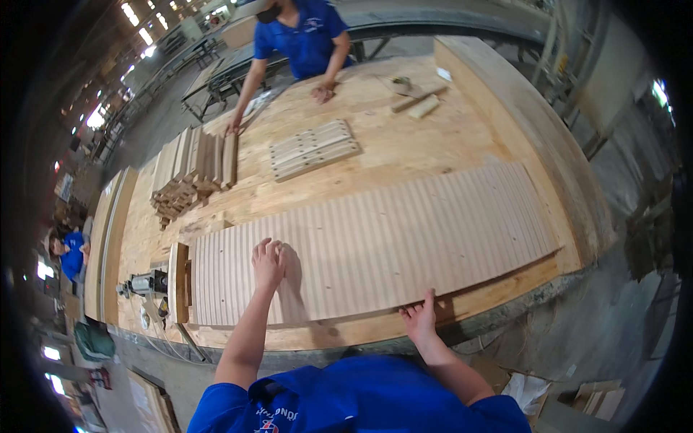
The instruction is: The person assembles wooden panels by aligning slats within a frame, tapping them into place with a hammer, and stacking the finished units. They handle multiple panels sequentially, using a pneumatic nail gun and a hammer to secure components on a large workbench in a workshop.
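A long wooden panel of parallel slats (375,245), dotted with small dark holes, lies across the near part of the workbench. Over its left part, my left hand (268,263) has its fingers bent but apart, with nothing in them; it casts a shadow on the slats. At the panel's front edge is my right hand (421,317), thumb up against the edge and fingers spread just below it. A dark gap shows under the edge to the right of this hand. Beside the panel's left end stands a wooden block (178,281) with a metal cylinder (148,283) behind it.
Stacked wooden slats (189,166) stand at the back left, touched by a co-worker's hand (232,127). A smaller slatted piece with dark holes (315,150) lies mid-bench. Loose wooden strips (422,103) lie farther back. A raised wooden side (516,123) bounds the bench on the right.
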Tool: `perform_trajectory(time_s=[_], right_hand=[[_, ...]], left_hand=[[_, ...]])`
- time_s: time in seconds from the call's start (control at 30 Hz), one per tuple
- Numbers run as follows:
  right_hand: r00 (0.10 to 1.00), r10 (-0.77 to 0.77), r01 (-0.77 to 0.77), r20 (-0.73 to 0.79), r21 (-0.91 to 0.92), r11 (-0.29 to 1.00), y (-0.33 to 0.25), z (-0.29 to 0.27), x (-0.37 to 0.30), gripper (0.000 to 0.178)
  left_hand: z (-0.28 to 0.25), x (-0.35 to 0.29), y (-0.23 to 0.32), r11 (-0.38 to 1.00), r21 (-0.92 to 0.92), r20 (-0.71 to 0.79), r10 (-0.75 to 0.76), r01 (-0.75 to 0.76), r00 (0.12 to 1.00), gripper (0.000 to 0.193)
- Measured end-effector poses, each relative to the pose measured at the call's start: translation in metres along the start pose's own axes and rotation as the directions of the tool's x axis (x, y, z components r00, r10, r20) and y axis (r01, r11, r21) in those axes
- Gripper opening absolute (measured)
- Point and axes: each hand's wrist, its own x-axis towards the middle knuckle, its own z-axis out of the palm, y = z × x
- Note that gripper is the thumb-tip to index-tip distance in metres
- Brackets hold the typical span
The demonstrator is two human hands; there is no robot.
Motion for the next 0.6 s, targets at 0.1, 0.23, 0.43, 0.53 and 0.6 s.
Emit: perform_trajectory(time_s=[0.1,0.23,0.43,0.53,0.6], right_hand=[[1.0,-0.013,0.013,0.004,0.012,1.0,0.043,0.026,-0.014,0.072],[0.996,-0.024,0.028,-0.092,0.046,0.999,0.09,0.072,-0.027,0.078],[0.966,-0.254,0.248,0.036,0.127,0.96,0.122,0.089,-0.011,0.078],[0.955,-0.291,0.294,-0.053,0.066,0.954,0.127,0.093,-0.01,0.078],[0.955,-0.293,0.296,-0.051,0.056,0.954,0.128,0.091,-0.014,0.078]], left_hand=[[-0.017,0.034,-0.076,0.999,0.036,-0.064,-0.008,0.011,0.998,0.026],[-0.024,0.087,-0.128,0.995,0.026,-0.039,0.092,-0.091,0.995,0.027],[-0.018,0.141,-0.149,0.996,-0.016,0.566,0.082,-0.089,0.82,0.051],[-0.011,0.141,-0.151,1.0,0.004,0.563,0.005,-0.009,0.827,0.058],[-0.012,0.134,-0.15,1.0,0.0,0.525,-0.007,0.009,0.851,0.056]])
